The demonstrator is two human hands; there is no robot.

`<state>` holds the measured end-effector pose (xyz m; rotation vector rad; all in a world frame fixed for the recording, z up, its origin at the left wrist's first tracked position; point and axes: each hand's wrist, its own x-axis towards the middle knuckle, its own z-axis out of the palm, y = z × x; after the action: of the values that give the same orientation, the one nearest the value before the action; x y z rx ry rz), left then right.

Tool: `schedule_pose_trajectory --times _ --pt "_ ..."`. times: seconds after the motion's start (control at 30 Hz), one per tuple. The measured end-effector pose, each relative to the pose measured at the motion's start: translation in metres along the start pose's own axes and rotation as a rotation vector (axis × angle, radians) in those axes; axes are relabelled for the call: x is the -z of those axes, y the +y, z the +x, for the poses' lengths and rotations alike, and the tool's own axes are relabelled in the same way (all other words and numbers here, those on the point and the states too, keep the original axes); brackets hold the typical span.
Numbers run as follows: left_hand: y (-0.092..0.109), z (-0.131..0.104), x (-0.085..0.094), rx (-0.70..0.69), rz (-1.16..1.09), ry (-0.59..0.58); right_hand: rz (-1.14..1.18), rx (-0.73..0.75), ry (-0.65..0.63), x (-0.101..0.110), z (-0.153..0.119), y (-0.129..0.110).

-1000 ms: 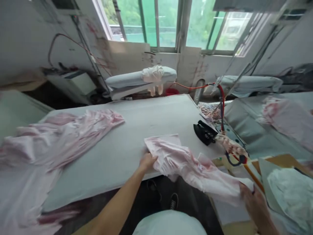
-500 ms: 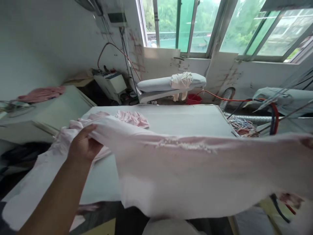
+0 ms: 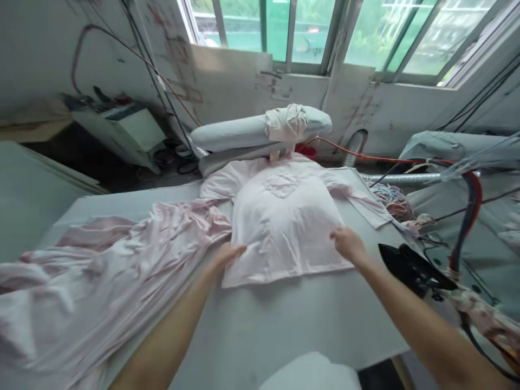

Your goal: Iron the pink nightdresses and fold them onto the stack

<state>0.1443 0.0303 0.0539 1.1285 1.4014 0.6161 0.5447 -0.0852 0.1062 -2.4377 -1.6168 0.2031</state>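
Note:
A pale pink short-sleeved shirt [image 3: 284, 216] lies spread on the white padded table [image 3: 260, 325], its hem toward me and its middle puffed up. A ring of trim shows on its chest. My left hand [image 3: 232, 253] pinches the shirt's left side near the hem. At the right side, my right hand [image 3: 346, 244] has its fingers closed on the edge of the fabric. More pink cloth [image 3: 134, 260] lies crumpled in a long heap on the left of the table.
A black iron [image 3: 414, 268] stands at the table's right edge, with a thick hose [image 3: 467, 222] rising beside it. Behind the table is a padded sleeve board [image 3: 244, 132] with cream cloth around it. Coloured cords [image 3: 392, 200] lie bundled at the back right.
The shirt, earlier held stretched in the air, now lies on the table. Both hands have come down to its lower sides, and the view has shifted.

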Motion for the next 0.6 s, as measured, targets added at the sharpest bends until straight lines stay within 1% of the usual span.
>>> schedule_pose_trajectory --times 0.03,0.07,0.1,0.13,0.2,0.23,0.3,0.37,0.43,0.5,0.53,0.6 --pt "-0.022 -0.008 0.001 0.032 0.001 -0.025 -0.014 -0.079 -0.037 -0.016 -0.013 0.014" --pt "-0.042 -0.017 0.006 0.063 -0.006 -0.037 -0.030 -0.165 -0.060 -0.025 -0.023 0.030" --pt "-0.058 -0.026 0.011 0.095 -0.024 -0.031 -0.043 -0.253 -0.068 -0.030 -0.032 0.046" --pt "-0.071 -0.034 0.016 0.129 -0.056 -0.014 -0.052 -0.334 -0.064 -0.032 -0.037 0.060" --pt "-0.086 -0.047 0.022 0.196 -0.134 0.035 -0.049 -0.458 -0.047 -0.035 -0.040 0.078" --pt "-0.089 -0.051 0.023 0.220 -0.177 0.048 -0.036 -0.498 -0.043 -0.037 -0.039 0.083" --pt "-0.089 -0.052 0.018 0.226 -0.252 0.061 0.016 -0.532 -0.045 -0.046 -0.035 0.086" --pt "-0.084 -0.048 0.010 0.227 -0.253 0.135 0.098 -0.538 -0.030 -0.055 -0.034 0.086" --pt "-0.078 -0.047 0.007 0.248 -0.154 0.252 0.210 -0.539 0.003 -0.058 -0.036 0.090" --pt "-0.071 -0.054 0.010 0.242 0.017 0.342 0.353 -0.530 0.016 -0.055 -0.043 0.102" --pt "-0.068 -0.063 0.014 0.221 0.109 0.363 0.427 -0.517 0.005 -0.052 -0.048 0.110" --pt "-0.066 -0.087 0.023 0.186 0.266 0.385 0.565 -0.482 -0.050 -0.044 -0.062 0.130"
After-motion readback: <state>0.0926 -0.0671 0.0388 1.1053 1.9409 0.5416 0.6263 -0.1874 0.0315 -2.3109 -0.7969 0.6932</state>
